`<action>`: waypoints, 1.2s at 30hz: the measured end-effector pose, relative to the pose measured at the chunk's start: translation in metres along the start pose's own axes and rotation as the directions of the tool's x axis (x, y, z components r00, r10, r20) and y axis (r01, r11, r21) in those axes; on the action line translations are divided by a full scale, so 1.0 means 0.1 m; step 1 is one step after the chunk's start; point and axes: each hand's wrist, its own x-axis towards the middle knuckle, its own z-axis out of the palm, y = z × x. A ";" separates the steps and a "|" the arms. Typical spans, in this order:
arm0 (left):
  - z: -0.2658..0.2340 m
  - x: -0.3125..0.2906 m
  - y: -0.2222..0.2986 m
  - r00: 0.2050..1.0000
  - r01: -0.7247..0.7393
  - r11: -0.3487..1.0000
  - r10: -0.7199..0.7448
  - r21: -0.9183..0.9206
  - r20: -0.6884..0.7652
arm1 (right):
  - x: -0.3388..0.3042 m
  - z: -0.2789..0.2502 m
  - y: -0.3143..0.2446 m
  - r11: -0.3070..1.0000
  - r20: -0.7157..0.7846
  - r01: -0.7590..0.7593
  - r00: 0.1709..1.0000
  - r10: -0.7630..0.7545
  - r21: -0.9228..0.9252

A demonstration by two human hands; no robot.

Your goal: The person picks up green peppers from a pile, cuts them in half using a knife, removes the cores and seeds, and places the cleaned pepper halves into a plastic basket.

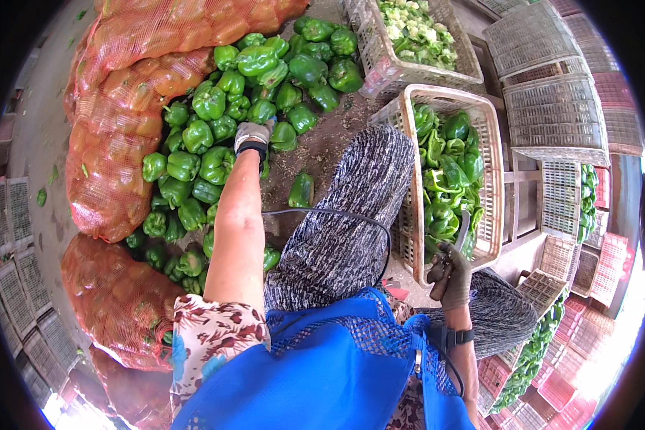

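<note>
Green peppers (208,102): whole ones are lying heaped left of the basket (491,179); you seem to be picking one out, and the next move likely calls for a firm hold and a lift.
Left hand (254,134): gloved, it is resting among the heap, left of the basket; its fingers are partly hidden, so I cannot tell whether they are gripping.
Right hand (451,276): gloved, at the basket's near end, its fingers are curling around a knife (465,228).
Blade: it is pointing away from you, long axis running roughly along the basket's long sides.
</note>
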 end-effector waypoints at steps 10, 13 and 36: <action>0.31 0.22 -0.82 0.990 0.041 0.622 0.079 -0.782 0.115 | -0.53 0.21 0.10 0.990 0.077 -0.111 0.992 0.104 0.092; 0.23 -0.01 -0.92 0.881 0.401 -0.038 0.289 -0.915 0.374 | -0.48 0.31 0.03 1.000 0.069 0.010 0.998 -0.010 0.012; -0.27 -3.82 1.75 0.040 -0.345 0.220 0.975 -0.912 0.220 | -0.24 0.04 -0.68 0.353 0.273 0.810 0.512 -0.814 -0.469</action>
